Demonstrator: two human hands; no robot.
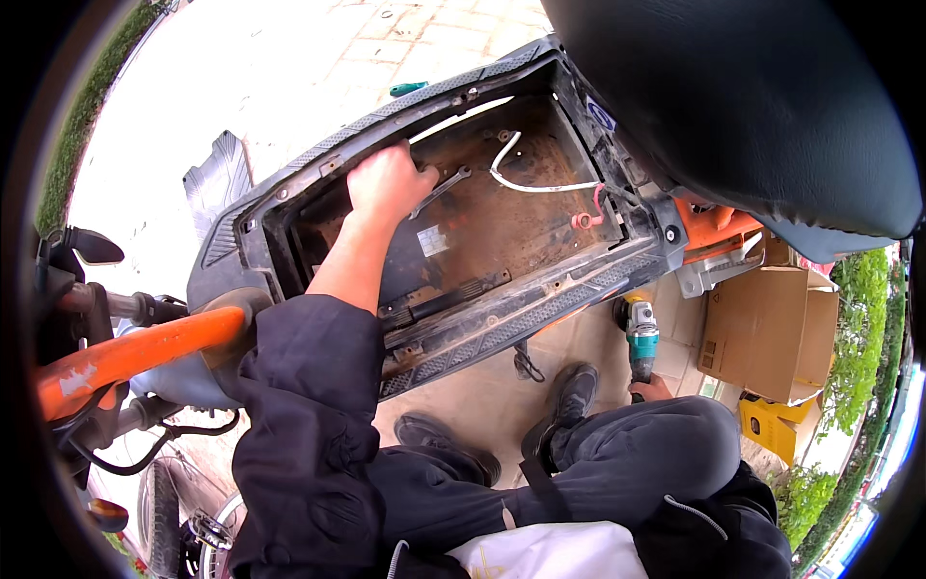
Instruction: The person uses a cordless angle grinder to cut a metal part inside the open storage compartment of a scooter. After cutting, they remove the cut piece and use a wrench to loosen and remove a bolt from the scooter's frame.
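Straight into the scooter's open floor compartment (492,230) the left hand (391,183) is plunged, pressed up to the far long edge, left of the middle. Its fingers are curled tightly and tucked out of sight; whether the rim or something smaller is gripped cannot be told. By that pose, the arm seems to be braced there for balance or purchase.

Just beside the thumb, an open-ended wrench (442,192) is laid aslant on the compartment floor, seemingly parked within easy reach. Toward the right end, a white cable (540,187) is looped, and near it a red ring-terminal lead (583,222) is left loose, both probably routed in from that end.

And over to the right hand (653,388)! It is partly hidden by the knee, but closed around the rear of a teal-and-grey angle grinder (641,340), held low outside the compartment's near right corner. Its head is pointed away from the knee, presumably for safety.

Off the right end, a cardboard carton (757,328) is stood near a yellow box (769,429); beyond the far left corner, a grey plastic panel (219,176) is set down on the paving.
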